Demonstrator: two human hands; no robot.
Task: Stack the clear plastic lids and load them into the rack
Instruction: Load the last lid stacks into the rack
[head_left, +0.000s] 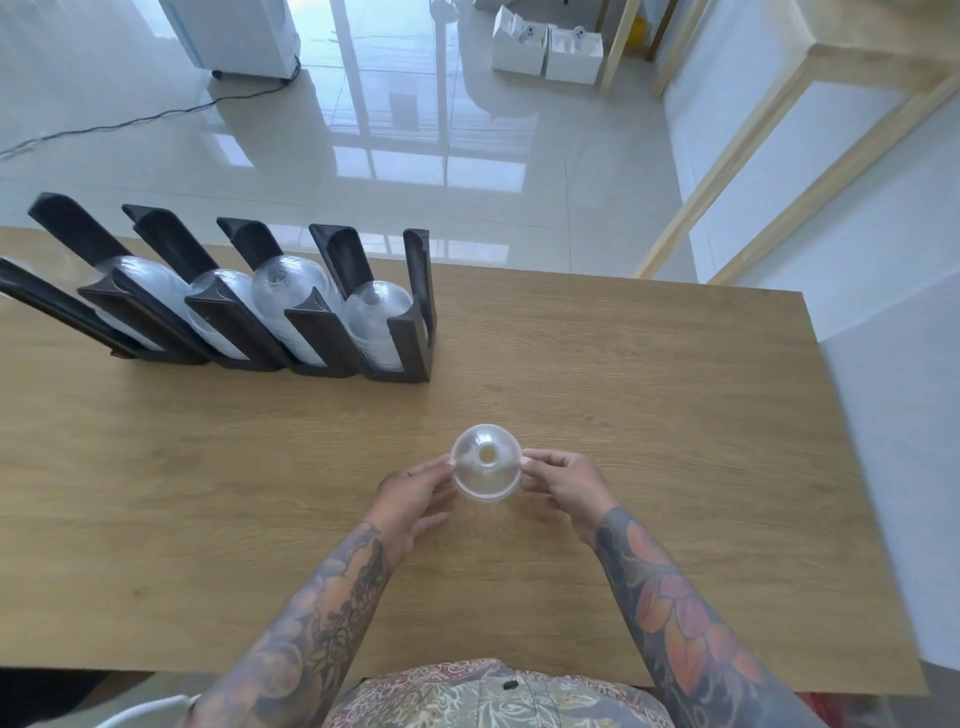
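A clear dome lid (486, 462) with a round hole in its top is held just above the wooden table (649, 395), dome up. My left hand (415, 493) pinches its left rim and my right hand (563, 486) pinches its right rim. At the back left stands a black slotted rack (410, 338) with several tilted channels. Stacks of clear dome lids (374, 312) lie in its channels; the rightmost stack is the shortest.
The table's far edge drops to a glossy tiled floor with a black cable (130, 122). White boxes (545, 52) sit on the floor far back. A pale wooden frame (779, 156) stands to the right of the table.
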